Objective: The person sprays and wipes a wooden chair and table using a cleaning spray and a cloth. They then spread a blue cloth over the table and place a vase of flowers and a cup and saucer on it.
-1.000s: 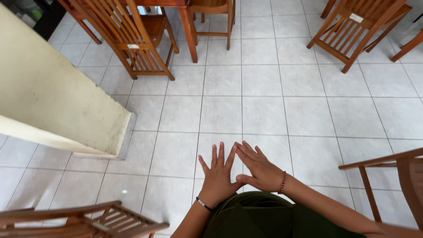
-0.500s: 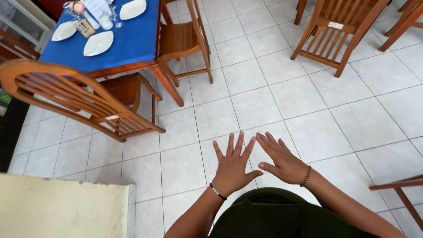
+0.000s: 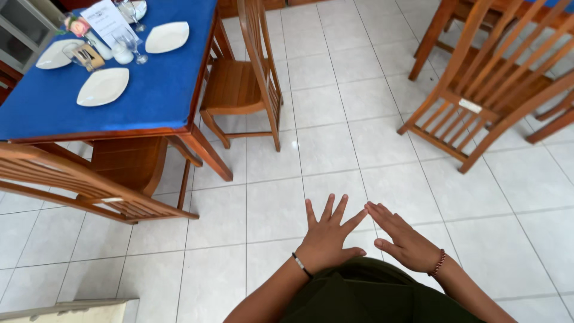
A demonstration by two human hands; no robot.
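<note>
above tiled floor — both hands spread

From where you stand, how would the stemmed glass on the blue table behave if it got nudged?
The stemmed glass looks clear and thin-walled, so probably fragile. Its bowl sits high on a narrow stem, so a sideways nudge would likely tip it rather than slide it. It stands close to a white plate, so a fall could strike that. Both hands, left and right, are empty.

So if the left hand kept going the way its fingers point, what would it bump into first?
Probably nothing soon. The left hand is empty, fingers spread, pointing up the picture over white floor tiles. Farther along stands the slatted wooden chair beside the blue-clothed table, but depth is hard to judge.
</note>
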